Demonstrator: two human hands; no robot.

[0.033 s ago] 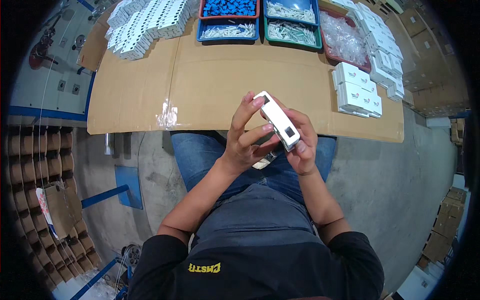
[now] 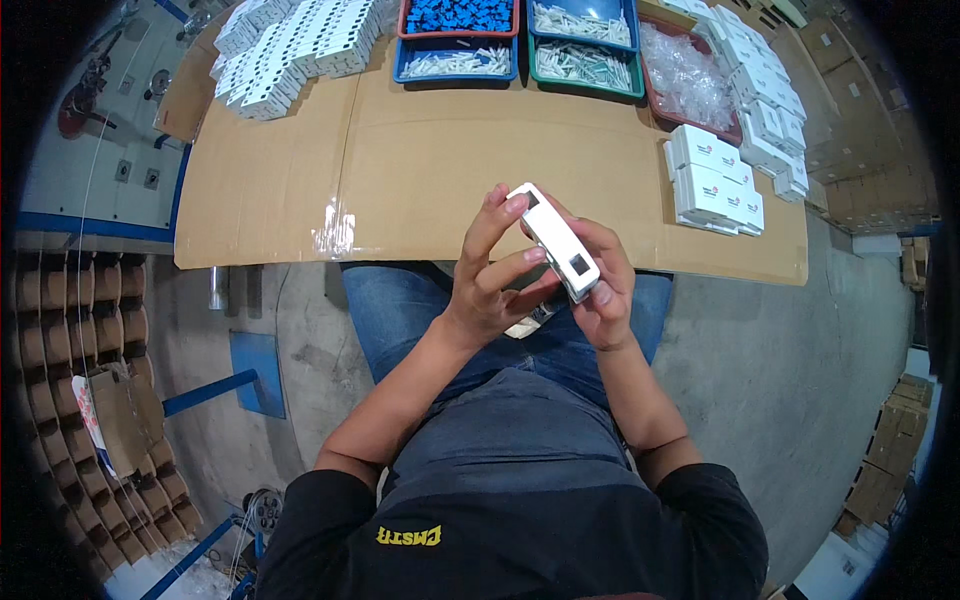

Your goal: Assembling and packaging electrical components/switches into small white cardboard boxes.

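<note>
Above my lap, by the table's near edge, both hands grip a white rectangular plastic housing (image 2: 560, 243) with a dark square opening near each end of the side facing up. It is tilted, its upper end leaning left. My left hand (image 2: 488, 285) closes on its left side, fingertips at the upper end and along the edge. My right hand (image 2: 608, 290) wraps the right side, thumb near the lower end. The underside is hidden. Below the hands, between the legs, shows a small pale, shiny thing (image 2: 528, 322) that I cannot make out.
A cardboard-covered table (image 2: 430, 190) spans the front. White housings (image 2: 290, 70) are stacked far left. Blue trays (image 2: 455, 82) and a green tray (image 2: 590, 91) hold small parts. A reddish tray (image 2: 700, 130) holds clear plastic pieces. White printed blocks (image 2: 710, 190) stand at right.
</note>
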